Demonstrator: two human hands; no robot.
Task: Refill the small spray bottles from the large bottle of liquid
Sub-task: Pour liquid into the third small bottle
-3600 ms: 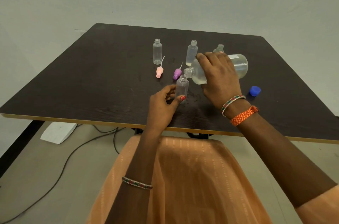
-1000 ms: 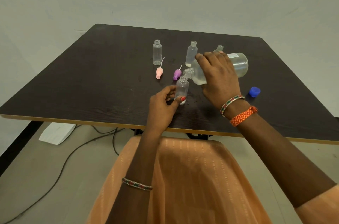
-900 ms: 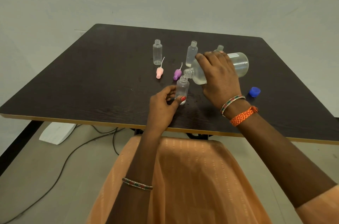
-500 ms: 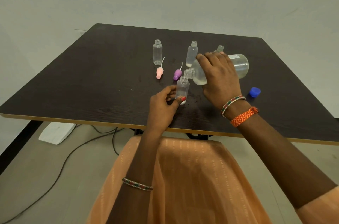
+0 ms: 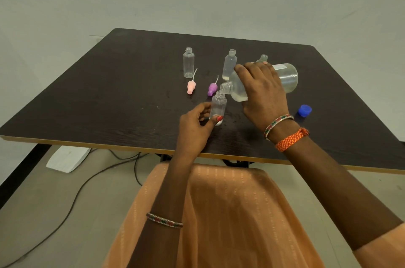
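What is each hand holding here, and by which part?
Right hand grips the large bottle around its body; left hand pinches the small bottle near its base.

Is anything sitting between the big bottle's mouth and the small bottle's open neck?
Nothing visible. The large bottle is tipped with its mouth right above the uncapped small bottle; the purple cap lies beside them.

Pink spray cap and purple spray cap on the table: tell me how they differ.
Colour: the pink spray cap is pale pink, the purple spray cap is violet. Place: the pink spray cap lies further left, just below an open small bottle; the purple spray cap lies beside the small bottle being filled. Both lie on their sides on the table, off any bottle, each with a thin clear dip tube pointing away from the person.
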